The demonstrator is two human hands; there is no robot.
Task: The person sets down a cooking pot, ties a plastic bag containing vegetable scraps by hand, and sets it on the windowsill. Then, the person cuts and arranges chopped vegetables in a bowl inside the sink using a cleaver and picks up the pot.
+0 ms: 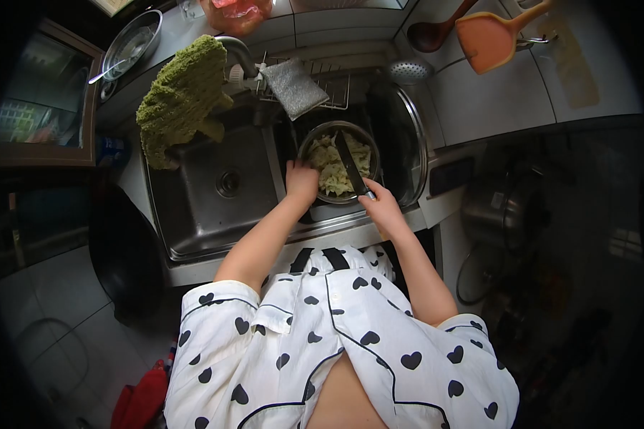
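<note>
Sink (193, 214) carries a metal bowl (376, 156) in its right half; over that, the right hand (383, 209) grips a knife (350, 161). The left hand (303, 182) is at the bowl's side, its grasp hard to tell, best kept clear of the knife above the vegetable pieces (328, 166).

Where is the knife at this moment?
In the head view, the knife is slightly above and right of centre, its handle in the right hand, its blade over the pale food in the metal bowl.
</note>
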